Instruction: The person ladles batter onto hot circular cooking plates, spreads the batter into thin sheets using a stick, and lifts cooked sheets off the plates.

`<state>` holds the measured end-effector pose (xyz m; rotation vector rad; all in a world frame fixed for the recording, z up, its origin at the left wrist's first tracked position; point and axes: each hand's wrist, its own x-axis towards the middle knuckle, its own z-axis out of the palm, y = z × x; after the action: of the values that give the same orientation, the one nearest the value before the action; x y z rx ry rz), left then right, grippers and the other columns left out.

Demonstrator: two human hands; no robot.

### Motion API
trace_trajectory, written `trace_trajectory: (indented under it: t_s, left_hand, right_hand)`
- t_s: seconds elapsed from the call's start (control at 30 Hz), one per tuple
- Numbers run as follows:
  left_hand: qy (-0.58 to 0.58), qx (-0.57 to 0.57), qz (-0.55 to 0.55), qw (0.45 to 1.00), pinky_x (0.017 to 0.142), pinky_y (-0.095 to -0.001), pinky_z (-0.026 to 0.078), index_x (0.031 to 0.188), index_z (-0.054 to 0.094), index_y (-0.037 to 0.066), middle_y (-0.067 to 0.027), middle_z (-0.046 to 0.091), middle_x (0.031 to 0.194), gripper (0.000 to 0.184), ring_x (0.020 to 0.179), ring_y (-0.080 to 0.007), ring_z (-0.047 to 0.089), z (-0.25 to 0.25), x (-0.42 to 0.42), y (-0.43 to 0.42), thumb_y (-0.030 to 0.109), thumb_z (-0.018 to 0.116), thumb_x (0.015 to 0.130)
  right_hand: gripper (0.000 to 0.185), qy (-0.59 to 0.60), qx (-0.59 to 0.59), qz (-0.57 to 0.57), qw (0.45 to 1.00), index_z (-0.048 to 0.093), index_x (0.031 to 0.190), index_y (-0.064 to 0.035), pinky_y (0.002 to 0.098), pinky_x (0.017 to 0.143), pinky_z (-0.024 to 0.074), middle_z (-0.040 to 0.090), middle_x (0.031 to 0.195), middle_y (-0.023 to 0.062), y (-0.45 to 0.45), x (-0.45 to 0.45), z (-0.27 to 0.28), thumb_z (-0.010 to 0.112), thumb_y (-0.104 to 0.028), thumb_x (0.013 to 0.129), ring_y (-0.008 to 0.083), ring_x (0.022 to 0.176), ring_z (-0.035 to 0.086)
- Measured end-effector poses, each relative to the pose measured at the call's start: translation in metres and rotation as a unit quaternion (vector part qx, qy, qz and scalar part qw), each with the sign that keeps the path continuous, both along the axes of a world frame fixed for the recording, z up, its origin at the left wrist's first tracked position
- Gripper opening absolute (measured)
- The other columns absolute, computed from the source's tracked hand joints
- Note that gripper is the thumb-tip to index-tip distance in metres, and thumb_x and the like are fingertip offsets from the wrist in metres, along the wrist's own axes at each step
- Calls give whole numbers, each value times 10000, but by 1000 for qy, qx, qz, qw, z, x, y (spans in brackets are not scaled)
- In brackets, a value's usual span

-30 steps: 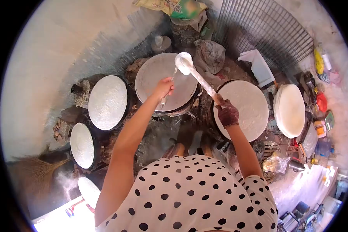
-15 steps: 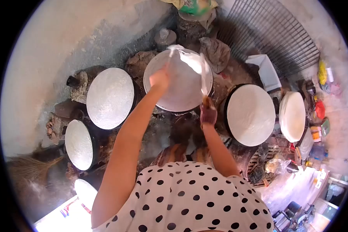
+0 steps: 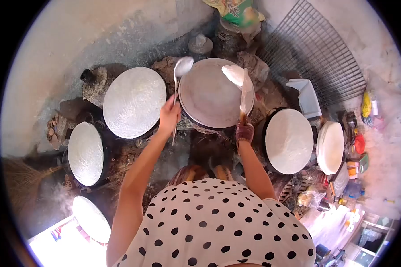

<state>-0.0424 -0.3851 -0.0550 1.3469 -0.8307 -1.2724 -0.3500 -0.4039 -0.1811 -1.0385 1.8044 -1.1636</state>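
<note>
2 white-topped griddles (image 3: pixel 134 102) flank the middle griddle (image 3: pixel 205 95), a crumpled sack (image 3: pixel 255 66) behind.

A white tub (image 3: pixel 306 97) sits near a grid (image 3: pixel 318 51).

pale, grey-stained wall (image 3: pixel 49 84) — glaring light (image 3: pixel 62 247) at lower left

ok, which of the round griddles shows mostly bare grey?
The middle griddle, straight ahead, with the right hand at its near edge. Its grey surface shows; the white round just left and the others in view look white on top.
</note>
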Motion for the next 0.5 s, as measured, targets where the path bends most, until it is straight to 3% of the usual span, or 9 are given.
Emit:
trace_trajectory:
  t_s: [0.03, 0.13, 0.17, 0.23, 0.27, 0.33, 0.4, 0.47, 0.5]
  left_hand:
    - [-1, -2, 5, 1000, 423, -191, 306, 1385, 414, 44, 37, 374, 599, 432, 455, -49, 366, -6, 2, 13, 129, 466, 964]
    - [23, 56, 29, 998, 421, -200, 312, 1395, 394, 48, 30, 387, 604, 436, 454, -59, 373, -11, 10, 53, 126, 452, 970]
    - [47, 43, 34, 997, 421, -200, 318, 1400, 388, 52, 26, 398, 614, 438, 451, -61, 380, -8, 11, 66, 123, 445, 971]
    - [61, 31, 33, 997, 422, -200, 324, 1404, 381, 56, 23, 409, 623, 441, 449, -64, 388, 5, 9, 92, 119, 438, 972]
    - [61, 23, 47, 997, 422, -198, 329, 1407, 375, 58, 21, 416, 632, 443, 448, -67, 393, 15, 7, 103, 111, 433, 972]
    - [46, -1, 68, 997, 426, -194, 341, 1417, 359, 60, 13, 438, 648, 449, 451, -71, 406, 28, 6, 127, 101, 423, 974]
    - [16, -35, 78, 996, 425, -192, 350, 1379, 404, 65, 7, 490, 693, 397, 464, -69, 438, 36, 2, 146, 151, 433, 993]
    - [32, -12, 113, 993, 429, -205, 356, 1345, 433, 63, 8, 492, 693, 368, 482, -70, 446, 38, -9, 156, 142, 438, 985]
    - [49, 12, 151, 987, 432, -218, 362, 1310, 461, 60, 8, 494, 692, 341, 500, -70, 454, 38, -14, 161, 133, 443, 977]
  right_hand:
    - [381, 263, 34, 136, 954, 543, 1269, -48, 265, 771, 505, 599, 1167, 87, -12, 3, 7, 547, -166, 907, 132, 919, 628]
    - [378, 352, 26, 242, 904, 523, 1264, -60, 278, 794, 524, 497, 1337, 72, -53, 14, 0, 480, -137, 897, 143, 1004, 637]
    - [364, 447, 74, 308, 837, 532, 1254, -76, 278, 778, 526, 502, 1329, 64, -64, 13, 11, 483, -139, 899, 138, 993, 637]
    - [327, 330, -53, 309, 891, 554, 1213, -94, 275, 730, 528, 556, 1262, 52, -95, -10, -55, 512, -155, 895, 125, 959, 638]
    - [327, 322, -54, 303, 895, 554, 1213, -94, 275, 730, 528, 556, 1262, 52, -91, -20, -41, 512, -155, 895, 125, 959, 638]
    - [372, 44, -21, 267, 962, 628, 1173, -45, 320, 669, 504, 692, 991, 50, -77, -43, 7, 581, -320, 927, 189, 783, 640]
    - [348, 2, -172, 246, 954, 644, 1148, -66, 333, 669, 509, 686, 1032, 30, -103, -82, -117, 503, -327, 965, 191, 781, 650]
    - [344, 334, -17, 209, 919, 606, 1188, -88, 350, 685, 507, 684, 1016, 16, -82, -71, -75, 428, -301, 984, 204, 781, 645]
    - [346, 516, 101, 230, 819, 579, 1218, -105, 353, 705, 505, 683, 1015, 14, -66, -53, -8, 393, -288, 990, 219, 792, 643]
